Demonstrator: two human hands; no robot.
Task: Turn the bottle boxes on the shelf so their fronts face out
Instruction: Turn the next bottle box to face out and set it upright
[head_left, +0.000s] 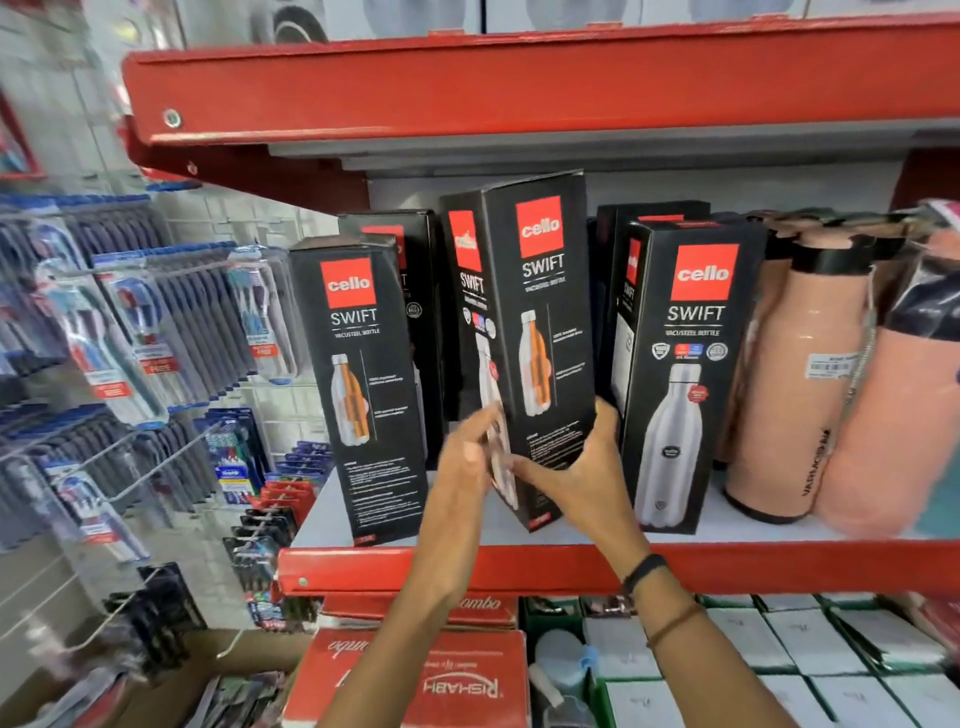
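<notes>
Black Cello Swift bottle boxes stand on a white shelf with a red front lip (727, 566). The middle box (540, 322) is tilted and turned corner-out, with two faces showing. My right hand (582, 467) grips its lower right edge. My left hand (467, 457) is blurred at its lower left face, fingers spread against it. The left box (363, 384) shows an orange cutaway bottle face. The right box (685, 374) shows a steel bottle picture. More black boxes (410, 270) stand behind.
Peach flasks (789, 384) with black caps stand right of the boxes. A red shelf (519, 88) hangs close overhead. Toothbrush packs (156, 332) hang on wire hooks at left. Red boxes (415, 680) and white boxes (779, 654) fill the shelf below.
</notes>
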